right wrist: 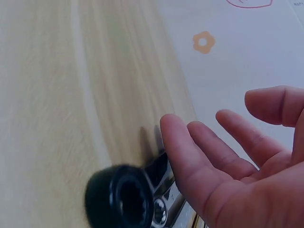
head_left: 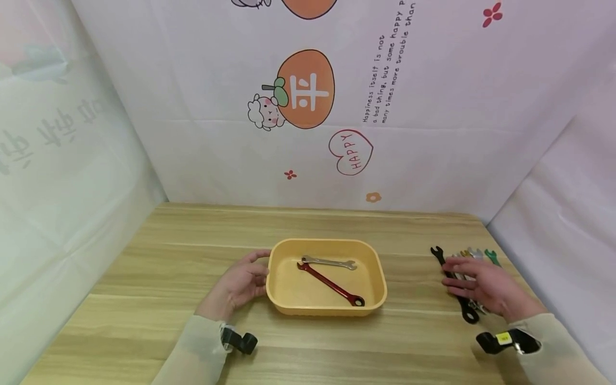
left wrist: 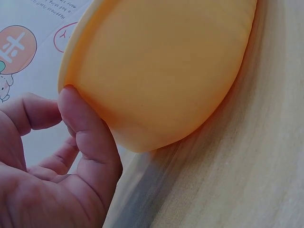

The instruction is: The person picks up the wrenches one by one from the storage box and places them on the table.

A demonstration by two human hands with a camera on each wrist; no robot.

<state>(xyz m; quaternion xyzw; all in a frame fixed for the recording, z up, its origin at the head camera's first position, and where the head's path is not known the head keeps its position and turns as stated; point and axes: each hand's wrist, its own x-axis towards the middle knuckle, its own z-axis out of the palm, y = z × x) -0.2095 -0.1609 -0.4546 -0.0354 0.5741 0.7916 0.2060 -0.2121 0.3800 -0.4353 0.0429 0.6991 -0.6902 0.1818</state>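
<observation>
In the head view a yellow plastic basin [head_left: 326, 311] holds a silver wrench [head_left: 332, 262] and a dark red wrench [head_left: 332, 283]. My left hand [head_left: 246, 282] rests against its left side with fingers loosely bent and none inside. The left wrist view has the thumb [left wrist: 83, 111] right at the rim of the basin [left wrist: 166, 71]. Over several wrenches at the right, my right hand [head_left: 486, 283] hovers with spread, relaxed fingers. A black wrench [head_left: 467, 309] lies partly hidden beneath it; its ring end [right wrist: 121, 197] shows large in the right wrist view.
A green wrench [head_left: 492, 256] and silver and gold wrench ends [head_left: 474, 252] show beyond the right hand. The wooden table [head_left: 183, 256] meets a printed white cloth [head_left: 216, 160] at the back, with more cloth at both sides.
</observation>
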